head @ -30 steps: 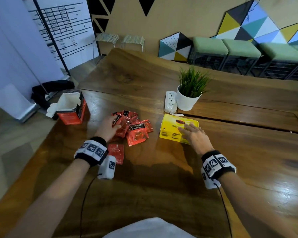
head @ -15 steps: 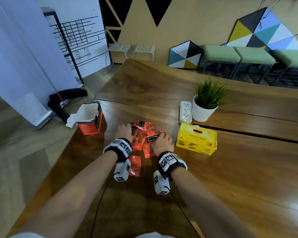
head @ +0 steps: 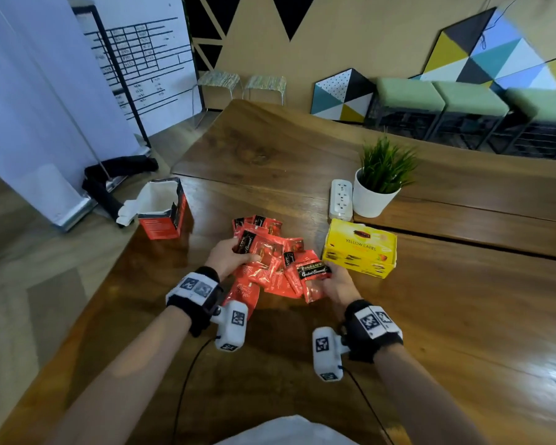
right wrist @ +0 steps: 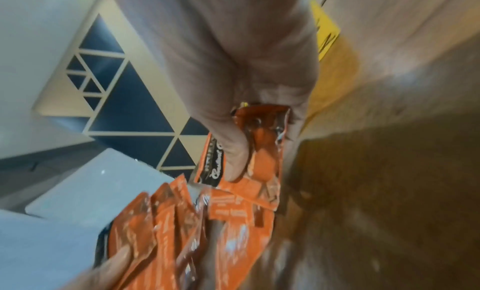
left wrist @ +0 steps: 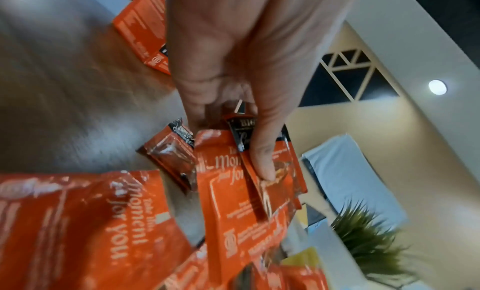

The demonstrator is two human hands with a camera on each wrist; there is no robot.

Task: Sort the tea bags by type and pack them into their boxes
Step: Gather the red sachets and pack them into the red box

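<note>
Over the wooden tabletop (head: 430, 316), the left grip (head: 230, 259) pinches several glossy red-orange foil tea sachets (head: 260, 248); the right grip (head: 336, 284) pinches another red-orange sachet (head: 312, 271) beside the yellow cardboard box (head: 360, 248).

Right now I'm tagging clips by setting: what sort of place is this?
Probably an office lounge or meeting room: a whiteboard with a chart, green stools along a patterned wall, and a long wooden table.

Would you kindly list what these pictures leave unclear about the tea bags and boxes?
- Red box contents: head view, its walls hide them.
- Yellow box: head view, lid shut.
- Sachet count: pile of red sachets overlaps.
- Sachet print: both wrist views, motion blur.
</note>
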